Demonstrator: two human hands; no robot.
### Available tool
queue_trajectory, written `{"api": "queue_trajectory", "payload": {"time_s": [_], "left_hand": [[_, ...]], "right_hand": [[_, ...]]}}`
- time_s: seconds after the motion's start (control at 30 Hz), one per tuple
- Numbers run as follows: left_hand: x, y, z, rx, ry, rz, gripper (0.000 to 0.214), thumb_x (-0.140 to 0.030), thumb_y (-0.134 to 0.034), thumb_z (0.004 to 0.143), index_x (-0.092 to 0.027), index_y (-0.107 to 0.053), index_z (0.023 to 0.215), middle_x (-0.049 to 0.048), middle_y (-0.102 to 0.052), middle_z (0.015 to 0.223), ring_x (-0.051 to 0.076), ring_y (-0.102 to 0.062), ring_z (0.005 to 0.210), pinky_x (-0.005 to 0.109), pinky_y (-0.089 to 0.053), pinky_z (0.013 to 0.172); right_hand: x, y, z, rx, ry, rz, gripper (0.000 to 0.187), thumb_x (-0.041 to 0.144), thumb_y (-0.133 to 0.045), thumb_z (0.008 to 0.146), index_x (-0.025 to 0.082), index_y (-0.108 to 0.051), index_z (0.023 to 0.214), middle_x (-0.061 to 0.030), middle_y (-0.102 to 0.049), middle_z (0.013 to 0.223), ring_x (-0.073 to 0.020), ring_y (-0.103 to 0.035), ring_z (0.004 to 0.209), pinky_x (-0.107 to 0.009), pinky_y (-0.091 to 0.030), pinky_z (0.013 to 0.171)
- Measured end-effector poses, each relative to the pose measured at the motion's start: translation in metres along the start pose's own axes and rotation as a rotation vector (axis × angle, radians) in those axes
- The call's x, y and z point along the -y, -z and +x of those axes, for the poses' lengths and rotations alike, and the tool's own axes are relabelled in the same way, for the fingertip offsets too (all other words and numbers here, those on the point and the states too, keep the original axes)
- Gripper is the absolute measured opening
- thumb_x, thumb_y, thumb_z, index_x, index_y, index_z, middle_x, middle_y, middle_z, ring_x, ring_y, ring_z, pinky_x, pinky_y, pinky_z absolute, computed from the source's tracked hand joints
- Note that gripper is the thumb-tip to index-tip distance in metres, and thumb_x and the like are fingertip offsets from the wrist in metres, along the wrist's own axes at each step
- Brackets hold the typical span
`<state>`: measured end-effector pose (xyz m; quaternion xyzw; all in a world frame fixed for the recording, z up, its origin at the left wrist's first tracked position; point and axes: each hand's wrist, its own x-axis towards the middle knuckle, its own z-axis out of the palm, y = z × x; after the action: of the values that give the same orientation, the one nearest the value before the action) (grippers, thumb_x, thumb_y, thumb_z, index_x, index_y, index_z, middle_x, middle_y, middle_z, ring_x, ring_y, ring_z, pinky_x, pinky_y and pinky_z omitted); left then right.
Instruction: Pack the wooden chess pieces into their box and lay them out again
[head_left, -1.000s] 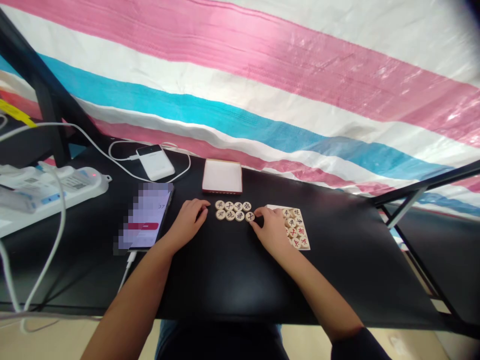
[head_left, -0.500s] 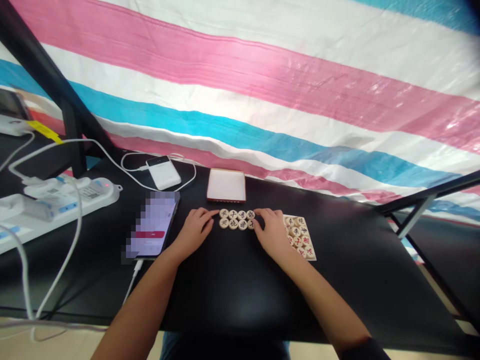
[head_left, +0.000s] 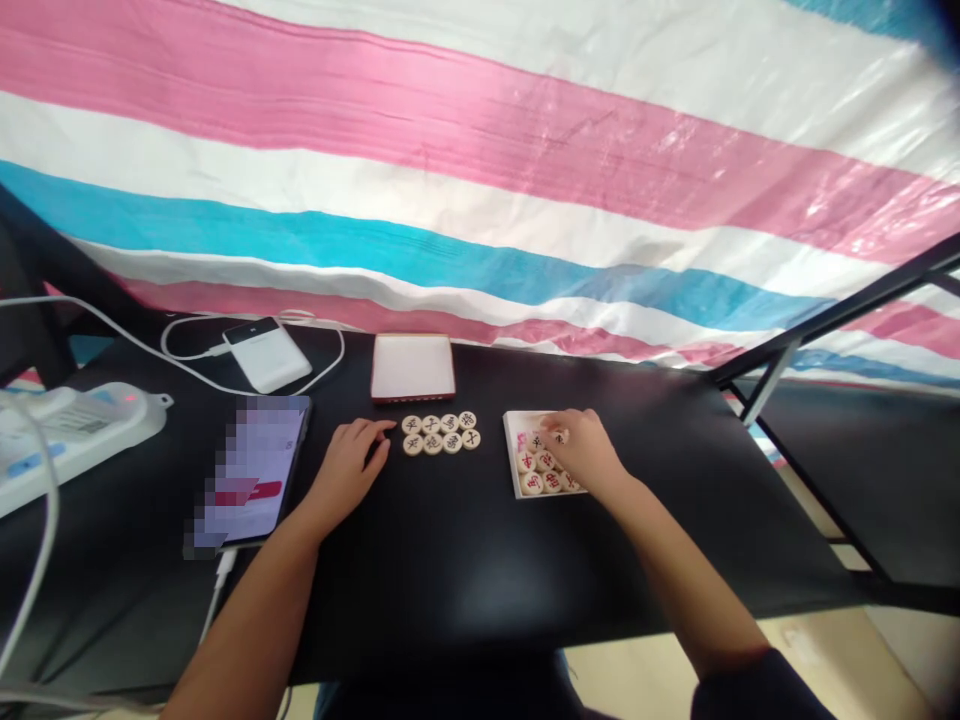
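Observation:
Two neat rows of round Chinese chess pieces point(head_left: 431, 442) with black characters lie on the black table. My left hand point(head_left: 352, 458) rests at their left end, fingers loosely stretched out, the index fingertip just short of the nearest piece. To the right stands a shallow white box point(head_left: 508, 455) holding more pieces, several with red characters point(head_left: 532, 483). My right hand point(head_left: 589, 450) reaches over its far right part, thumb and fingertips drawn together among the pieces. What they grip is hidden. Part of the box's bare floor shows at its far left.
A box lid point(head_left: 412, 367), white inside, lies behind the rows. Left of my left hand are a phone point(head_left: 259, 480) with a charging cable, a white power bank point(head_left: 268, 355) and a power strip point(head_left: 82, 430). Striped sheeting point(head_left: 420, 240) hangs behind the table.
My right hand has left the right end of the rows and now reaches into the box. My left hand stays by the left end. The camera view has turned right.

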<state>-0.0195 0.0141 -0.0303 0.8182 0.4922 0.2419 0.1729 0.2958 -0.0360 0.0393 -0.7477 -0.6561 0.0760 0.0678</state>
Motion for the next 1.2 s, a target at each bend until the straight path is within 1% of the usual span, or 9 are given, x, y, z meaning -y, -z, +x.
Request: {"api": "queue_trajectory", "payload": {"time_s": [0.17,0.33,0.43,0.53,0.7,0.8,0.87,1.03,1.2], "left_hand": [[-0.002,0.001,-0.001,0.008,-0.001,0.007,0.028,-0.025,-0.038,0.086,-0.016,-0.055,0.106,0.0067,-0.055,0.087,0.022,-0.048,0.084,0.037,-0.039,0.080],[-0.003,0.002,-0.001,0.006,-0.003,0.014,0.028,-0.024,-0.038,0.086,-0.015,-0.054,0.107,0.0062,-0.054,0.086,0.021,-0.047,0.084,0.037,-0.039,0.081],[-0.003,0.002,-0.001,0.011,0.005,0.007,0.027,-0.024,-0.039,0.086,-0.015,-0.054,0.107,0.0060,-0.054,0.086,0.021,-0.047,0.084,0.037,-0.039,0.081],[-0.004,0.002,-0.001,0.017,0.009,-0.001,0.027,-0.023,-0.039,0.086,-0.015,-0.054,0.108,0.0060,-0.054,0.087,0.021,-0.046,0.084,0.037,-0.039,0.081],[-0.008,0.003,-0.002,0.005,0.019,-0.005,0.027,-0.021,-0.039,0.086,-0.014,-0.055,0.107,0.0063,-0.054,0.087,0.021,-0.047,0.085,0.037,-0.039,0.082],[-0.008,0.002,-0.003,0.002,0.019,-0.014,0.026,-0.021,-0.039,0.086,-0.015,-0.054,0.106,0.0057,-0.055,0.087,0.020,-0.048,0.084,0.037,-0.039,0.082],[-0.007,0.002,-0.004,0.001,0.019,-0.022,0.026,-0.020,-0.039,0.086,-0.015,-0.054,0.107,0.0060,-0.055,0.089,0.020,-0.048,0.085,0.036,-0.039,0.082],[-0.006,0.001,-0.006,-0.006,0.009,-0.022,0.026,-0.020,-0.038,0.086,-0.015,-0.053,0.107,0.0076,-0.055,0.096,0.021,-0.048,0.089,0.038,-0.039,0.084],[-0.008,0.003,-0.006,-0.002,0.010,-0.022,0.027,-0.020,-0.038,0.087,-0.013,-0.054,0.107,0.0093,-0.055,0.099,0.022,-0.047,0.090,0.038,-0.039,0.085]], "right_hand": [[0.027,-0.002,0.006,0.164,-0.023,-0.213,0.019,0.024,-0.050,0.074,0.015,-0.066,0.078,-0.0110,-0.065,0.088,-0.0217,-0.055,0.086,-0.029,-0.037,0.070],[0.028,-0.001,0.010,0.190,-0.005,-0.229,0.017,0.022,-0.050,0.074,0.015,-0.065,0.072,-0.0108,-0.065,0.080,-0.0215,-0.057,0.082,-0.028,-0.038,0.068],[0.024,0.001,0.008,0.121,-0.004,-0.136,0.019,0.026,-0.050,0.076,0.014,-0.065,0.079,-0.0106,-0.064,0.082,-0.0226,-0.056,0.084,-0.030,-0.039,0.073],[0.035,0.001,0.000,0.005,0.059,0.038,0.021,0.026,-0.051,0.077,0.014,-0.063,0.090,-0.0088,-0.063,0.088,-0.0218,-0.054,0.086,-0.033,-0.039,0.081],[0.092,-0.022,-0.020,0.017,0.361,0.377,0.020,0.021,-0.056,0.076,0.018,-0.057,0.095,-0.0054,-0.060,0.094,-0.0189,-0.051,0.090,-0.032,-0.042,0.083],[0.123,-0.043,-0.027,0.043,0.563,0.420,0.023,0.014,-0.057,0.074,0.018,-0.056,0.097,-0.0051,-0.059,0.097,-0.0187,-0.049,0.092,-0.033,-0.041,0.086],[0.133,-0.053,-0.028,0.026,0.621,0.390,0.024,0.011,-0.056,0.074,0.017,-0.056,0.098,-0.0059,-0.059,0.098,-0.0194,-0.048,0.093,-0.035,-0.041,0.085],[0.135,-0.063,-0.031,-0.034,0.649,0.347,0.022,0.009,-0.051,0.077,0.020,-0.059,0.095,-0.0056,-0.059,0.098,-0.0189,-0.049,0.092,-0.035,-0.043,0.082],[0.133,-0.063,-0.042,-0.156,0.557,0.325,0.027,0.013,-0.048,0.080,0.020,-0.059,0.104,-0.0077,-0.056,0.105,-0.0216,-0.047,0.093,-0.039,-0.042,0.081]]}}
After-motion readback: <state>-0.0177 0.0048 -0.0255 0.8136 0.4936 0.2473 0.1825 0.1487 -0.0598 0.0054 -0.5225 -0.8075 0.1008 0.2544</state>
